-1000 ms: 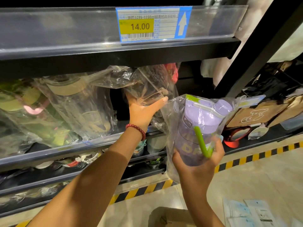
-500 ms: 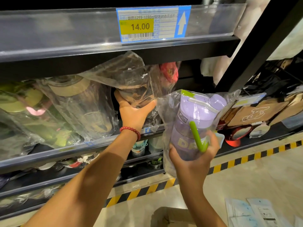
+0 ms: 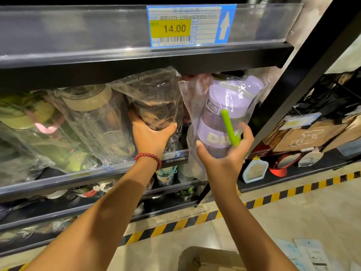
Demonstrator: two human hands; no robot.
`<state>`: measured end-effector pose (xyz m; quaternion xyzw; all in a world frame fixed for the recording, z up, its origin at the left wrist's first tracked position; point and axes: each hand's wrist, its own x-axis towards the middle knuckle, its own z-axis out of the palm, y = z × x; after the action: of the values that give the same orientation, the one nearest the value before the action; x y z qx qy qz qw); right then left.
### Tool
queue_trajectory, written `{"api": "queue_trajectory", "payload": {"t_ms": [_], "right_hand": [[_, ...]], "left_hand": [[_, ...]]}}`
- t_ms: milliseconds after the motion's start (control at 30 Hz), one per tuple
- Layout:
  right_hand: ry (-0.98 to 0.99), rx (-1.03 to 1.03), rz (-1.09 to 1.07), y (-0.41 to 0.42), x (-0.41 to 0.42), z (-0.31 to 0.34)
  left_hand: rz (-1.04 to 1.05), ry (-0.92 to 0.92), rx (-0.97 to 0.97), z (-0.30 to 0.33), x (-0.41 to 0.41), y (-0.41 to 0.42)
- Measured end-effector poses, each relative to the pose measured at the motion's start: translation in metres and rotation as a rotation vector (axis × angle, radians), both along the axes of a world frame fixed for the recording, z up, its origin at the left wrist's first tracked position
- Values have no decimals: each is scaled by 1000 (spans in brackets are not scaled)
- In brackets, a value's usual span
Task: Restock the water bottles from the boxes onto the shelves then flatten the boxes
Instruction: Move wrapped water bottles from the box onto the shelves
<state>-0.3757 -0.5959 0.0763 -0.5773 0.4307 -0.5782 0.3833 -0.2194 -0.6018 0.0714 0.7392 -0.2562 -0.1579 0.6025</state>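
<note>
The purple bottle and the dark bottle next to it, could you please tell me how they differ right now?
The purple bottle, held by the right hand, sits at the shelf's front edge; the dark bottle, gripped by the left hand, sits on the shelf. The purple bottle has a green straw; the dark bottle shows none. Both are bagged in clear plastic.

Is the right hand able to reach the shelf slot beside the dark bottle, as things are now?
Probably yes. The right hand holds the purple bottle at the opening, and the left hand holds the dark bagged bottle aside, which leaves a gap.
</note>
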Motion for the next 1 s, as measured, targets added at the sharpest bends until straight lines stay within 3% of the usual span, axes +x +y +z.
{"api": "queue_trajectory", "payload": {"t_ms": [300, 567, 833, 1000], "right_hand": [[-15, -3, 24, -19, 4, 7], [5, -16, 50, -22, -4, 7], [90, -66, 235, -20, -13, 8], [37, -34, 327, -20, -15, 11]], "left_hand": [[-34, -30, 109, -6, 9, -3], [-117, -78, 38, -5, 10, 7], [-130, 12, 9, -9, 13, 6], [-118, 9, 24, -10, 15, 5]]}}
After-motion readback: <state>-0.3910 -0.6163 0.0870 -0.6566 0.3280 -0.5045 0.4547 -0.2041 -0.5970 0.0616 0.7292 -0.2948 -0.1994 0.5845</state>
